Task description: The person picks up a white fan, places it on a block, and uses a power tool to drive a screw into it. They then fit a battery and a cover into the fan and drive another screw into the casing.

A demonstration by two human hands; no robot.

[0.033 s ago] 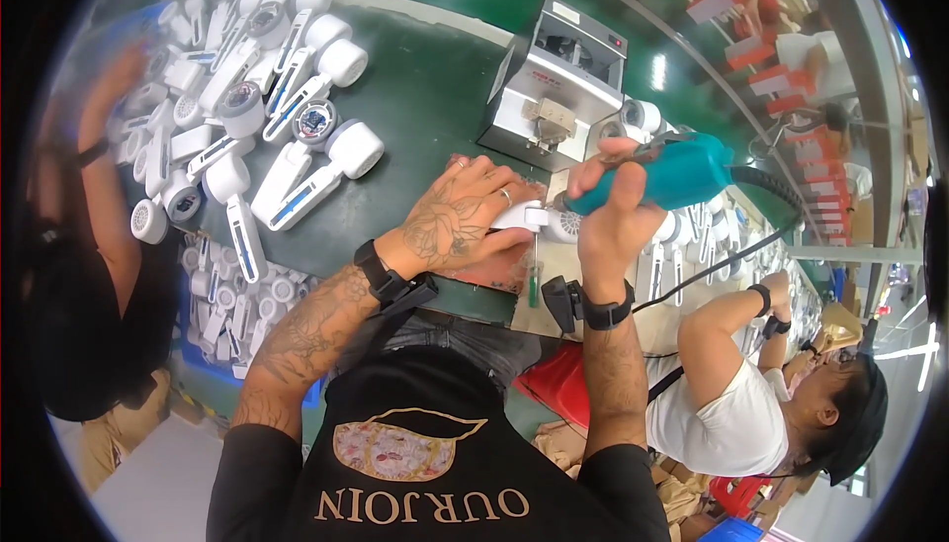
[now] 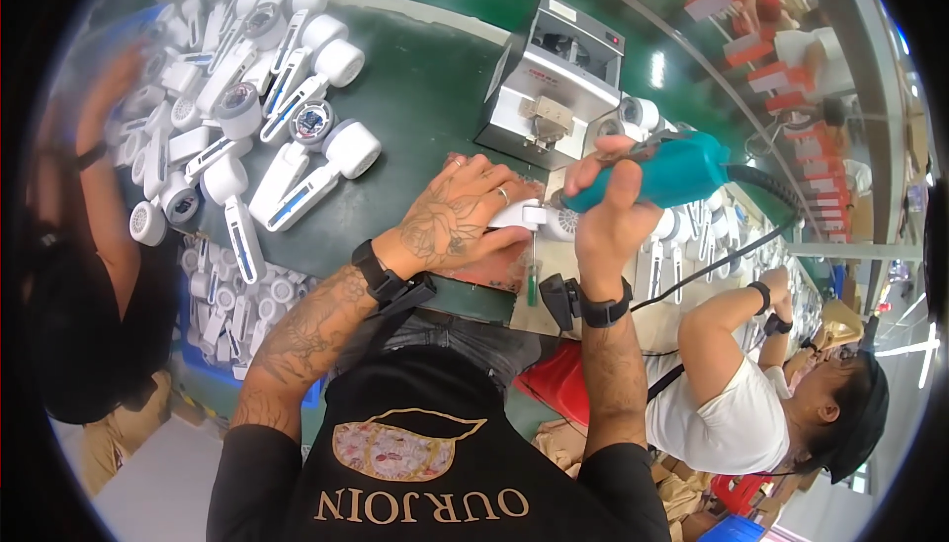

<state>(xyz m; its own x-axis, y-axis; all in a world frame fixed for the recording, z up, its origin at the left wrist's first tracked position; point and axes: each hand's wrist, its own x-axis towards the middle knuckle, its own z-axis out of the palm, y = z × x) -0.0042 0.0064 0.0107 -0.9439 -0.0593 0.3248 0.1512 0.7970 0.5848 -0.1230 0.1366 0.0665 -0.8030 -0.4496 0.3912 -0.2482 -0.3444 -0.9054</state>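
Observation:
My left hand (image 2: 457, 214) presses a white handheld fan (image 2: 561, 225) down on a reddish pad (image 2: 499, 270), its fingers bent over the fan's body. The fan's round slotted head sticks out on the right of that hand. My right hand (image 2: 621, 218) is wrapped round a teal corded electric screwdriver (image 2: 677, 172). The tool lies nearly level, its nose pointing left just above the fan head. Its bit and any contact with the fan are hidden by my fingers. A thin screwdriver with a green handle (image 2: 532, 286) lies by the pad's right edge.
A grey boxy machine (image 2: 554, 77) stands behind my hands. Many white fans (image 2: 232, 87) are heaped at the left, above a blue bin (image 2: 200, 356) of more. The tool's black cable (image 2: 766, 184) loops right. People work at left (image 2: 84, 315) and right (image 2: 727, 399).

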